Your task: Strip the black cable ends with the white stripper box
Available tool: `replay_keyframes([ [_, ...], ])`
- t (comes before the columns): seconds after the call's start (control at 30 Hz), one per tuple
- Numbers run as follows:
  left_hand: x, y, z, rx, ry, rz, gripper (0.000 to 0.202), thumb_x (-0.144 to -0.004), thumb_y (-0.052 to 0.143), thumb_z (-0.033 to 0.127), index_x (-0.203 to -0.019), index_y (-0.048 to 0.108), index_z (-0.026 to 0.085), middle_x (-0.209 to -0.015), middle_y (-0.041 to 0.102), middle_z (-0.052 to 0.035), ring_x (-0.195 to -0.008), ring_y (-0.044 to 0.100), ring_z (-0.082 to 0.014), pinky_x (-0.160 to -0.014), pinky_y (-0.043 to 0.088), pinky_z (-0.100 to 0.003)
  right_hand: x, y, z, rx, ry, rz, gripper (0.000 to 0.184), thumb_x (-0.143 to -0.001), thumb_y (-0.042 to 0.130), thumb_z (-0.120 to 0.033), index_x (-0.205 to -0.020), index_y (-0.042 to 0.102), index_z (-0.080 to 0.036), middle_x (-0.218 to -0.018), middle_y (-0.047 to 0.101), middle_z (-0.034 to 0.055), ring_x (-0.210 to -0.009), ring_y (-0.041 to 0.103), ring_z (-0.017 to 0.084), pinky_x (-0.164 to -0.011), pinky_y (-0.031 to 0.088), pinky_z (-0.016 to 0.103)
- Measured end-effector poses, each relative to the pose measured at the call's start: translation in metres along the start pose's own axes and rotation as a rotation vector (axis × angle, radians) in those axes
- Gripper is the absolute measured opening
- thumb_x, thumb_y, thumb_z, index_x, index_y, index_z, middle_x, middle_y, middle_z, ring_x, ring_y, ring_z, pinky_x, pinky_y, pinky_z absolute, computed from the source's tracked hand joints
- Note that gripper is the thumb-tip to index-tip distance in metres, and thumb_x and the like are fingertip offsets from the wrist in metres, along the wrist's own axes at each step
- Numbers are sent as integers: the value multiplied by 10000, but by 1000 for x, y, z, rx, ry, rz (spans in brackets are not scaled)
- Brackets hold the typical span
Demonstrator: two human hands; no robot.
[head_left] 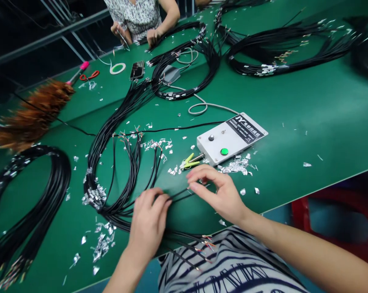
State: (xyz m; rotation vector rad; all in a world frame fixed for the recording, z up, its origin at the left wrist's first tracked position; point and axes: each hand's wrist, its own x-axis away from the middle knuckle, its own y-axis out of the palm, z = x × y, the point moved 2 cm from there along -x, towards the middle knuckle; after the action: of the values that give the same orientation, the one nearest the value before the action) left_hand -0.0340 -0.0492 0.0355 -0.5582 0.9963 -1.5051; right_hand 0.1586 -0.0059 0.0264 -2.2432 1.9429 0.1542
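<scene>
My left hand (150, 215) is closed round black cables (179, 194) close to the table's front edge. Their ends reach toward my right hand (217, 193), whose thumb and forefinger come together at the tips; what lies between them is too small to make out. Just beyond those fingers, a yellow-green two-pronged piece (190, 161) sticks out of a white control box (231, 140) with a black knob and a lit green button. A bundle of black cables (94, 162) curves round to my left hand, with foil wrapped on part of it. Several stripped ends show coloured wires.
Foil scraps (239, 165) litter the green table (294, 122). More cable coils (57, 183) lie at left and far right. A brush of brown bristles (40, 112), red scissors (89, 75), a tape roll (117, 68) and a phone (137, 70) lie farther off. A co-worker's hands (153, 37) are across the table.
</scene>
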Motion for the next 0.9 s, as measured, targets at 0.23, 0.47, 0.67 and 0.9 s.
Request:
replay_keyframes([
  [0.23, -67, -24, -81, -503, -336, 269, 303, -917, 471, 347, -643, 403, 236, -610, 441, -17, -614, 474, -225, -611, 337, -325, 9, -16, 6, 102, 10, 28, 164, -857, 609, -227, -1018, 643, -230, -1040, 696, 59, -916, 640, 187, -718, 511, 326],
  [0.47, -52, -20, -41, -324, 8, 207, 128, -910, 525, 289, -848, 560, 182, -832, 601, -103, -820, 560, -266, -730, 412, -369, 26, -31, 17, 207, 66, -93, 91, -884, 597, -226, -937, 670, -216, -903, 708, 40, -781, 632, 165, -678, 532, 309],
  [0.67, 15, 10, 37, 90, 319, -626, 210, -929, 462, 112, -908, 652, 199, -844, 650, -58, -764, 582, -202, -671, 466, -312, 25, -30, 20, 188, 99, -144, 94, -899, 580, -217, -907, 673, -209, -873, 697, 36, -796, 631, 163, -685, 529, 293],
  [0.9, -8, 1, 30, 474, -32, -311, 99, -913, 578, 151, -894, 664, 198, -889, 676, -51, -857, 640, -175, -750, 512, -272, 23, -27, 16, 8, 233, -189, 128, -897, 584, -281, -880, 680, -198, -829, 698, 33, -774, 643, 158, -689, 516, 283],
])
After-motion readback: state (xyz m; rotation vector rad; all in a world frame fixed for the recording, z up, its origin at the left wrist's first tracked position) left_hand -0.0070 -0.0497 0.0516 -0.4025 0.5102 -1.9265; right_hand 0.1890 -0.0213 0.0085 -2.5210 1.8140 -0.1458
